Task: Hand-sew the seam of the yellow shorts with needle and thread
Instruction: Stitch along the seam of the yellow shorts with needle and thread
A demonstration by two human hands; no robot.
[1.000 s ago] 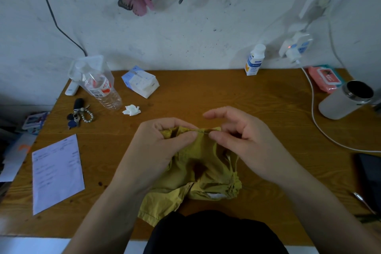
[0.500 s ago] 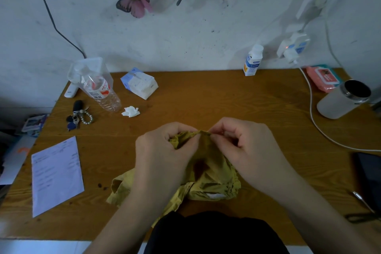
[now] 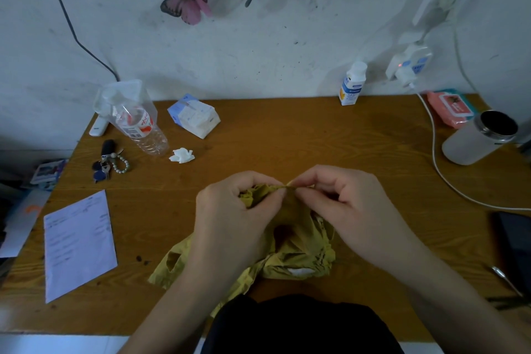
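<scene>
Yellow shorts (image 3: 298,250) bunched on tabletop (image 3: 287,138), centre toward 6 o'clock edge. Left hand (image 3: 230,218): grip curled round raised fabric fold at shorts' 12 o'clock end. Right hand (image 3: 344,207): grip pinching same fold, thumb against forefinger, just beside left fingertips. Water bottle (image 3: 140,126) at 10 o'clock, paper sheet (image 3: 77,244) at 8, cup (image 3: 479,138) at 2.

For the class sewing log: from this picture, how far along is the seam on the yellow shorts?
Done: no stitches can be made out. In hand: the left hand and right hand pinch one bunched edge of the shorts. Left: the seam looks unfinished; needle and thread are too small to see.
</scene>
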